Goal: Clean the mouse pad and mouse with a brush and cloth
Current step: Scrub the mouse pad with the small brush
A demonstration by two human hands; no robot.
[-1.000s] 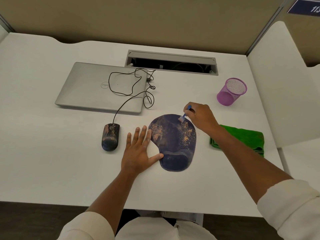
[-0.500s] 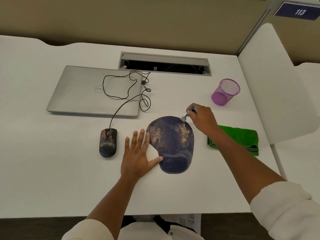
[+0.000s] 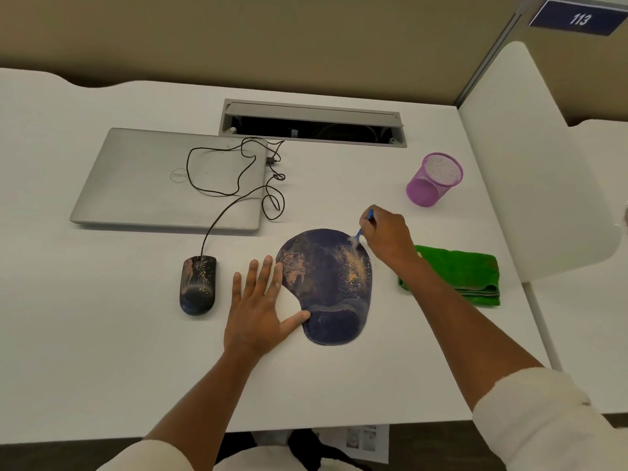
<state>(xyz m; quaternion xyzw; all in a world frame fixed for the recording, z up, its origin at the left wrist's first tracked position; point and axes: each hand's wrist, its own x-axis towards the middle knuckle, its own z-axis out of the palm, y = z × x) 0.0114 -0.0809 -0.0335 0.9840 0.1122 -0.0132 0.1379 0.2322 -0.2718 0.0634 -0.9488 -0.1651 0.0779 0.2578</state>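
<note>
While the left hand lies flat on the tabletop, fingers spread, it touches the mouse pad. Right hand pinches a brush at the pad's edge.

- A closed silver laptop lies flat on the white desk, at the far left.
- A grey cable tray is set into the desk behind it, lid open, dark inside.
- A purple mesh pen cup stands upright at the far right.
- A white partition panel rises along the desk's right edge.
- A blue sign reading 113 hangs on the beige wall.
</note>
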